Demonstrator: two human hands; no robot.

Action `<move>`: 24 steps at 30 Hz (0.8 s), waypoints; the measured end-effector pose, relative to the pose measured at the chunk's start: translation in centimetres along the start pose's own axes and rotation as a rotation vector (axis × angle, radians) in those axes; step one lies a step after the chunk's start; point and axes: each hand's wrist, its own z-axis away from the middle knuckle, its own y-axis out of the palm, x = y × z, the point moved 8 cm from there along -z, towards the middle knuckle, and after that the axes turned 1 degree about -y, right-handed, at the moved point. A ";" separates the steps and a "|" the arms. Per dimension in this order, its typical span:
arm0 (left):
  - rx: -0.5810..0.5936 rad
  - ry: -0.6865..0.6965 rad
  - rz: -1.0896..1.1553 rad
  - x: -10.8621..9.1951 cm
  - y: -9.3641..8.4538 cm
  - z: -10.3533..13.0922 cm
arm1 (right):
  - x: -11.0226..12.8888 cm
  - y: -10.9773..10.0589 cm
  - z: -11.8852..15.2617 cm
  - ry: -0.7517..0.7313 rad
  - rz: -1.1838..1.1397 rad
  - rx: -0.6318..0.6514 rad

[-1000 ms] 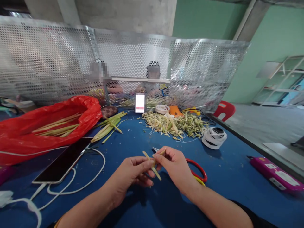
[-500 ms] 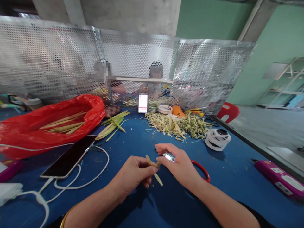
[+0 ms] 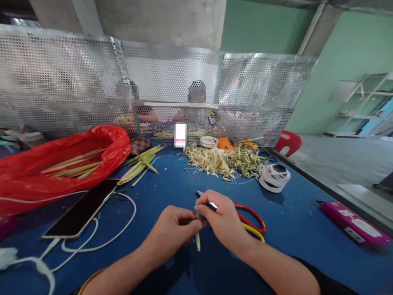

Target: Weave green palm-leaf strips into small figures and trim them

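Over the middle of the blue table my left hand (image 3: 175,231) pinches a short pale husk-like strip (image 3: 198,242) between thumb and fingers. One end of the strip hangs below my fingertips. My right hand (image 3: 225,217) meets it from the other side, thumb and forefinger closed on the strip's upper part. How the strip is folded there is hidden by my fingers. Beneath my right hand lies a pair of scissors (image 3: 263,225) with red and yellow handles, its blade tips pointing away to the left and partly covered.
A red plastic bag (image 3: 113,137) of long stalks stands left, beside loose green husks (image 3: 135,170) and a phone (image 3: 81,209) with a white cable. Pale scraps (image 3: 215,159) are heaped behind. White tape roll (image 3: 274,179) and purple box (image 3: 353,223) sit right. People are behind the perforated screen (image 3: 172,65).
My right hand has closed in on the strip, its fingers now pinching. The strip hangs more upright. More of the scissors' handles shows, and the view has shifted slightly right.
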 end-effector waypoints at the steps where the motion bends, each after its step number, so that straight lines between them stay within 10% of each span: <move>1: 0.016 0.005 -0.026 0.0 0.1 0.1 | -0.2 0.0 0.1 0.014 -0.020 -0.006; 14: 0.085 -0.062 0.322 -0.3 0.2 0.0 | -1.2 -0.3 -0.3 0.186 -0.298 -0.025; 24: 0.070 -0.137 0.255 1.1 0.2 -0.2 | -0.7 -0.2 0.2 0.061 -0.085 -0.054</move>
